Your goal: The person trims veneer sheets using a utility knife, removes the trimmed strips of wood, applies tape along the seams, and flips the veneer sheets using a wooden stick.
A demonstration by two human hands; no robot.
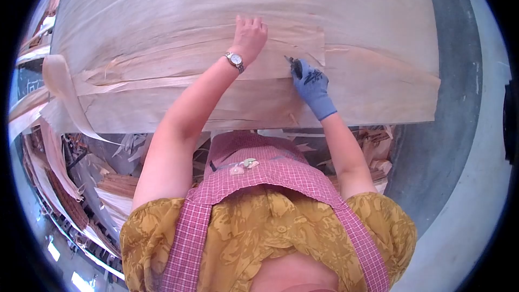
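A large pale wood veneer sheet [378, 16] covers the work surface, with long splits and overlapping strips across its middle. My left hand [251, 36], bare and with a watch [235, 59] on the wrist, rests on the veneer with its fingers pointing away from me and slightly bent. To its right is my right hand [311, 82] in a blue glove, closed round a small dark cutting tool [290, 60]. The tool's tip points up and left, beside a rectangular veneer piece [303, 43] that lies on the sheet.
A loose veneer strip [62, 81] curls over the sheet's left edge. Stacked and broken veneer scraps [116, 184] lie below, on the left, with more [378, 148] under the near edge at the right. Grey floor [454, 75] shows at the right.
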